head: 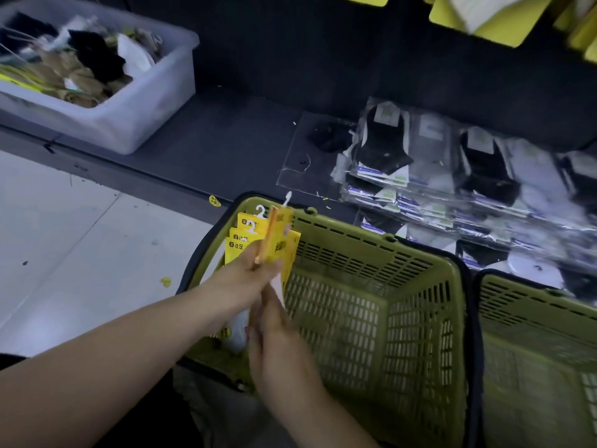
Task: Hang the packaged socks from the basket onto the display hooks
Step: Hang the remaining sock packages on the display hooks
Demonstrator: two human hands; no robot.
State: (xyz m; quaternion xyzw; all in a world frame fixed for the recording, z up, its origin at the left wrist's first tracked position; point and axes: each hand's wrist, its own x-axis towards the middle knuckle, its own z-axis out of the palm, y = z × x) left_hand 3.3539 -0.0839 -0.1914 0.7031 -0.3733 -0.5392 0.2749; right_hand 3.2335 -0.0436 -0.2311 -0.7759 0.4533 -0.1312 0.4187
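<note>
Shelf [226, 140]: bin [181, 37] of loose socks [93, 56] | left grip [248, 270] clasps sock packs [245, 240] over green basket [371, 253] | right grip [281, 344] unclear

Basket [371, 305]: olive slotted plastic, matt. Sock packs [255, 234]: yellow card headers. Shelf packets [452, 189]: glossy clear film. Bin [135, 101]: translucent plastic.

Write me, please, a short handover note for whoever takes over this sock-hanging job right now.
Left hand grips a fanned bundle of yellow-carded sock packs with white plastic hooks, over the olive-green slotted plastic basket.
Right hand is at the bundle's lower end; blurred, grip unclear.
Done: no other packs show in that basket.
Left: hang this bundle on the display hooks.
</note>
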